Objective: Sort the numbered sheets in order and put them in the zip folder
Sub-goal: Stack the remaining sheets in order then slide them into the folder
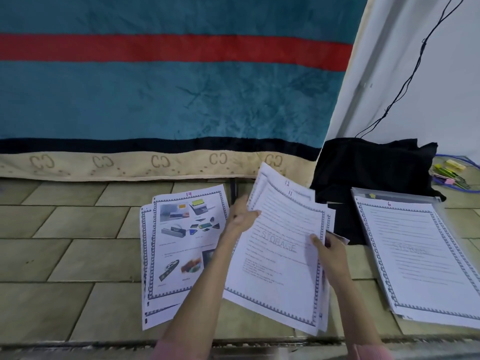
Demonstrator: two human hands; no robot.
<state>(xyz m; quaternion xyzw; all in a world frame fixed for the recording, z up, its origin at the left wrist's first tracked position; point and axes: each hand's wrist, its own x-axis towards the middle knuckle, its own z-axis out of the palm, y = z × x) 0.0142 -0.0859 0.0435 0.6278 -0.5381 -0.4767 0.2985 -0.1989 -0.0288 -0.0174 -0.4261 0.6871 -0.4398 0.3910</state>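
White sheets lay in three groups on the tiled surface [78,255]. The left pile [181,245] lay flat, its top page numbered 14 and printed with colour pictures; at least two more page edges showed beneath it. The middle bundle [283,255] was held up between two hands, with sheet 11 in front and sheet 12 [287,183] fanned out behind it. The left hand [242,214] gripped the bundle's left edge, thumb on the front page; the right hand [328,246] pinched its right edge. The right stack [415,255], topped by page 6, rested on the clear zip folder [394,193]. One black cloth [371,167] sat behind, and several highlighters [452,170] lay beside it.
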